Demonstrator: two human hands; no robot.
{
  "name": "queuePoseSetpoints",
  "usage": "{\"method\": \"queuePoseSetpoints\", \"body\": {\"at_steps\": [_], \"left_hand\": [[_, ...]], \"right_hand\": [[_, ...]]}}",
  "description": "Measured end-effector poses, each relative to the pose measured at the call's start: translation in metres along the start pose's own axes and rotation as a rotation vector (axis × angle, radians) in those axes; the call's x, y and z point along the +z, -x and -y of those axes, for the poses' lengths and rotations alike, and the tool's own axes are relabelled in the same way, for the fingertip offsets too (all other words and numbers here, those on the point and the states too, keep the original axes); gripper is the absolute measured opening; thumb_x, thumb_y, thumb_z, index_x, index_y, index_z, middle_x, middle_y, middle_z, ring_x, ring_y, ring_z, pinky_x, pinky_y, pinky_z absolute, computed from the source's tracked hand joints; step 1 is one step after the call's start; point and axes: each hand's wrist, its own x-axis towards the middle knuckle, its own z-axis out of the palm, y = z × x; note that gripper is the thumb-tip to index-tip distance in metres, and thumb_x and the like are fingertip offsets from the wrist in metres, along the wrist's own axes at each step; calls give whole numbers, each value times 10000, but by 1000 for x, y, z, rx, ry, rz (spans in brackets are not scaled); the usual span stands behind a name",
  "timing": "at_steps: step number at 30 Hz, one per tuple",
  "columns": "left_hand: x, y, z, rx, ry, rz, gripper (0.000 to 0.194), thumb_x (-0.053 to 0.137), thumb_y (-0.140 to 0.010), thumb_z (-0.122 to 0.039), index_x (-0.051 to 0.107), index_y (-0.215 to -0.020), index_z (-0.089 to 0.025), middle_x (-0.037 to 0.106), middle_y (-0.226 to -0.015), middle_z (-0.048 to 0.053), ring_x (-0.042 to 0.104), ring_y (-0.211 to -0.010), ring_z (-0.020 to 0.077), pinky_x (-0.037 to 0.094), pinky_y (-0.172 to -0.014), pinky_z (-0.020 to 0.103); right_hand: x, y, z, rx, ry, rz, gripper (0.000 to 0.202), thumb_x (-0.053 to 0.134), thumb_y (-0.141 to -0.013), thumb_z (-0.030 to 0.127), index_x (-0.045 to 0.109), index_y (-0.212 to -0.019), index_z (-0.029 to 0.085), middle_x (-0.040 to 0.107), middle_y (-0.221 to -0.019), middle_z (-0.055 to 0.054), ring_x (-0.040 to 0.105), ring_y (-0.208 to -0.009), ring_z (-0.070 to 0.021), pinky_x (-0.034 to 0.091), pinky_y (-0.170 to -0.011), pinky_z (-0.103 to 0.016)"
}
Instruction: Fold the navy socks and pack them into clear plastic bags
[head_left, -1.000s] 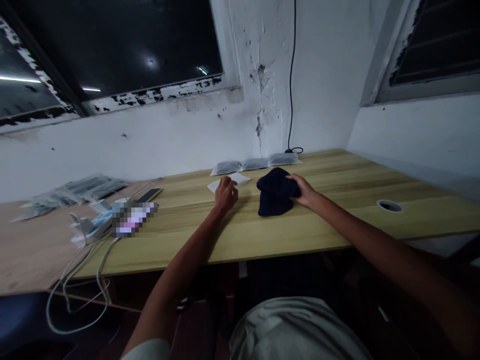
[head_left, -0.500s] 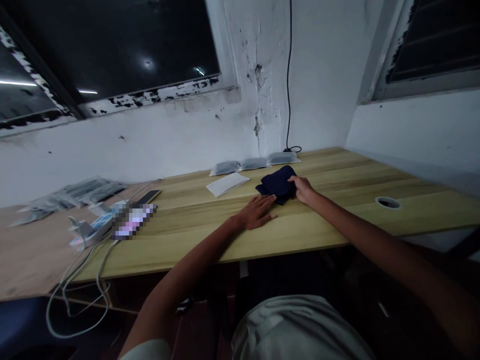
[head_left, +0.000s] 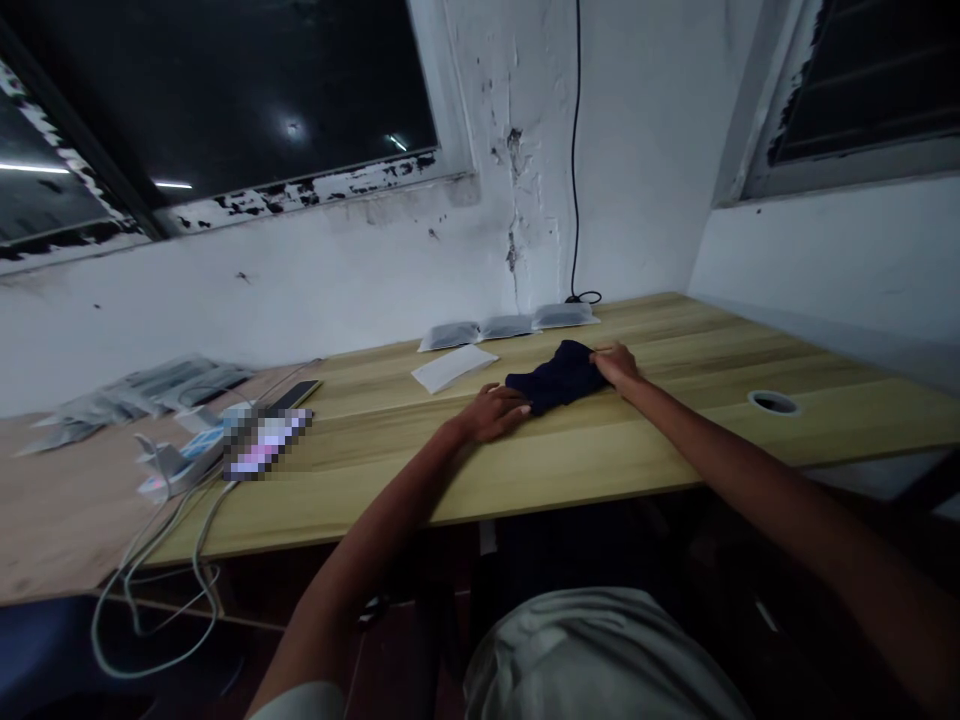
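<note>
A dark navy cloth [head_left: 562, 376] lies on the wooden table, stretched between my two hands; what kind of cloth article it is cannot be made out. At its left end, my left hand [head_left: 493, 412] rests low over the table with fingers bent, closed on the cloth's edge. My right hand [head_left: 616, 366] pinches the cloth's right edge between thumb and fingers. Just behind the cloth, to the left, is a flat white pouch [head_left: 454, 367].
Three filled translucent packets [head_left: 507, 327] line the wall side of the table [head_left: 675, 440]. To the left lie a phone [head_left: 294, 397], a blurred-out bright screen [head_left: 270, 445], a power strip with cables [head_left: 184, 470] and piled packets [head_left: 150, 390]. A round grommet hole [head_left: 775, 403] is at right.
My left hand has moved left and its fingers have bent in. The right hand has shifted slightly right, and the cloth has gone from a compact bundle to a wider, spread shape.
</note>
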Motion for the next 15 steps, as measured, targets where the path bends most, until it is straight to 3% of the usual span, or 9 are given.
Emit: {"method": "queuePoseSetpoints", "body": {"at_steps": [2,4,6,8,11,13,15], "left_hand": [[-5,2,10,-22,25,-33,524,239,-1035,-460,687,-1125,-205,694,-1170,86,604,-1145,210,379,-1051,406],[-10,4,18,-56,55,-64,562,238,-1029,-483,709,-1017,-178,723,-1027,88,646,-1011,200,440,-961,349],[-13,7,25,-94,86,-81,588,249,-1022,-509,712,-918,-162,722,-912,83,654,-893,189,470,-867,310],[-13,8,29,-121,101,-103,599,266,-1014,-528,696,-827,-156,705,-835,74,641,-816,179,473,-813,297],[-11,9,31,-119,84,-130,567,326,-995,-546,659,-747,-159,669,-782,61,613,-765,168,465,-778,297],[-9,9,31,-103,60,-130,533,384,-973,-564,643,-736,-162,648,-781,57,596,-763,165,461,-766,299],[-7,8,30,-92,43,-126,524,432,-943,-597,625,-721,-164,630,-788,56,585,-774,168,463,-768,304]], "right_hand": [[-4,3,0,-161,308,-145,358,569,-720,128,601,-1077,131,654,-1102,-167,566,-1127,-324,434,-1021,-501],[-2,12,5,-349,456,-158,432,567,-797,182,557,-1222,102,586,-1261,-203,491,-1244,-326,380,-1080,-497],[8,25,13,-535,473,-40,485,578,-859,291,520,-1307,114,558,-1325,-196,472,-1279,-309,377,-1092,-483],[23,40,19,-662,479,161,577,617,-863,385,483,-1371,149,547,-1369,-170,480,-1288,-292,391,-1086,-468],[43,53,21,-695,556,389,604,645,-856,410,487,-1391,179,580,-1353,-152,526,-1254,-285,424,-1048,-453],[47,53,21,-653,586,404,485,623,-873,338,555,-1327,181,634,-1281,-139,578,-1189,-273,451,-1008,-424],[42,44,20,-583,573,342,348,585,-880,260,628,-1216,181,691,-1167,-118,631,-1086,-260,477,-956,-395]]}}
